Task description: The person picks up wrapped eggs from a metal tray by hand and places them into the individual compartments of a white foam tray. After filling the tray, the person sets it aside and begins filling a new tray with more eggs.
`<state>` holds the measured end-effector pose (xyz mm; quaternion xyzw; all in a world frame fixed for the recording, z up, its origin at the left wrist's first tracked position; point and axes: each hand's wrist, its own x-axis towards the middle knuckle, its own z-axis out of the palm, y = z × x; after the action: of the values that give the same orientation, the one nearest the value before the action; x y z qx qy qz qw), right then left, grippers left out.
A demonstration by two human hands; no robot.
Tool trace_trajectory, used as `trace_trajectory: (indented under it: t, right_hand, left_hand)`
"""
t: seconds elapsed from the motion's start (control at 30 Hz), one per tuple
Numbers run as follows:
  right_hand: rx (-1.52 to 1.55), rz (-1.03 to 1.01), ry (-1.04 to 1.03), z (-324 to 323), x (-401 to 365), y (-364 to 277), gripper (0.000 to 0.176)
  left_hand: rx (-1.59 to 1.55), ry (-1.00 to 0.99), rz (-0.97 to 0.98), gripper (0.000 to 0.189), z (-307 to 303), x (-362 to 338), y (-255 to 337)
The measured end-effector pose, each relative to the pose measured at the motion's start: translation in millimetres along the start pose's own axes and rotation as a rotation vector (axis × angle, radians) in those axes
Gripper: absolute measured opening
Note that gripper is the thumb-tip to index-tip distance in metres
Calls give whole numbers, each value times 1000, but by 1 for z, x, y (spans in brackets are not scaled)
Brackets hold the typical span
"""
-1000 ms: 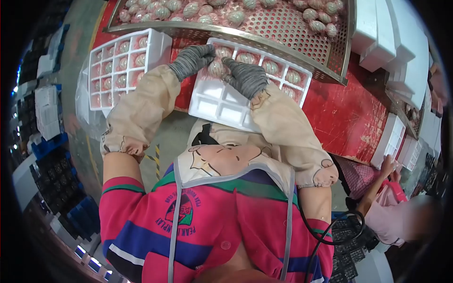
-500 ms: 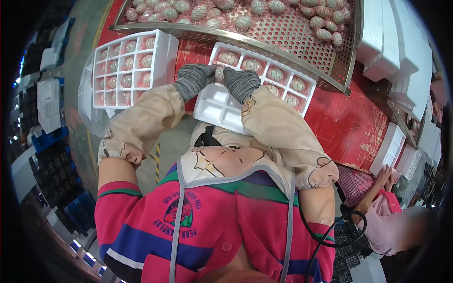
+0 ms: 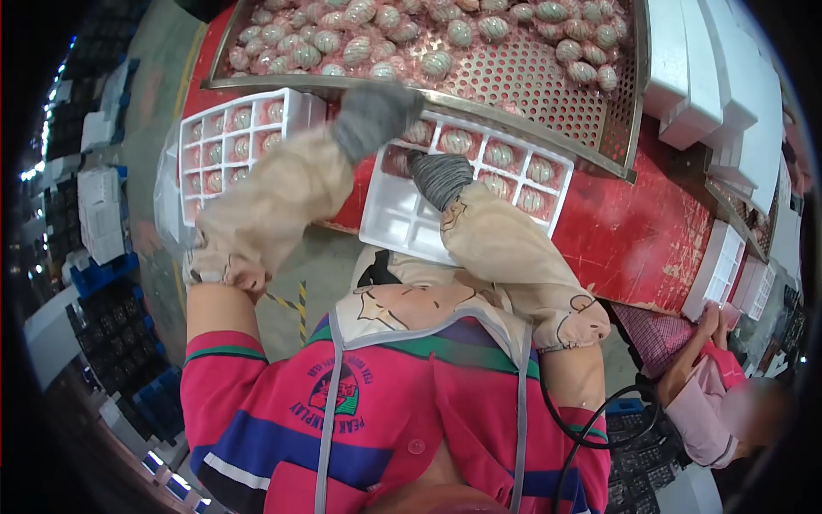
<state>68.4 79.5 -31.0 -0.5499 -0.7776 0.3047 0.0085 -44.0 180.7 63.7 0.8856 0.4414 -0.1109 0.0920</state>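
My left hand [image 3: 377, 118], in a grey knit glove, is smeared by motion at the near rim of the perforated metal tray [image 3: 618, 128]; its fingers cannot be made out. My right hand [image 3: 442, 178], gloved alike, reaches over a white foam box [image 3: 390, 230] with its fingers drawn together. Its fingertips are at a plastic-wrapped egg [image 3: 396, 161] in a left-side compartment. More greenish, striped wrapped eggs [image 3: 457, 141] fill the far and right compartments, while several near-left compartments hold nothing. Loose wrapped eggs [image 3: 360, 50] lie heaped in the metal tray.
Another foam box [image 3: 295, 111] filled with wrapped eggs stands at left. Both boxes are by the red worktable [image 3: 616, 227]. Foam pieces [image 3: 728, 103] are stacked at right. A person in pink [image 3: 702, 403] sits at lower right near more foam boxes [image 3: 717, 265].
My left hand has left the egg compartment and moved up toward the metal tray. My right hand stays at the box, slightly lower in view. An egg now sits in the left-side compartment.
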Motion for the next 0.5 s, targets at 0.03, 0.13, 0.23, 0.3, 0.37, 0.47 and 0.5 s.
trace_trajectory:
  t: [0.03, 0.13, 0.23, 0.3, 0.37, 0.47, 0.5]
  right_hand:
    - [-8, 16, -9, -1, -3, 0, 26]
    - [-41, -21, 33, 10, -17, 7, 26]
    - [144, -70, 185, -5, -74, -3, 26]
    - [223, 27, 252, -2, -119, -1, 28]
    - [297, 153, 391, 12, -162, 9, 26]
    - [332, 330, 605, 28, -225, 29, 26]
    - [486, 398, 686, 37, -242, 37, 26]
  left_hand:
    - [-49, 157, 76, 22, -2, 25, -10]
    - [-34, 54, 11, 40, 4, 110, -20]
    - [-4, -122, 98, 44, 30, 151, -15]
    - [-61, -247, 136, 45, 36, 165, -15]
    - [-304, -288, 293, 46, 42, 188, -31]
    - [-449, 157, 152, 31, -4, 123, 26]
    - [-665, 54, 247, 39, -10, 106, 38]
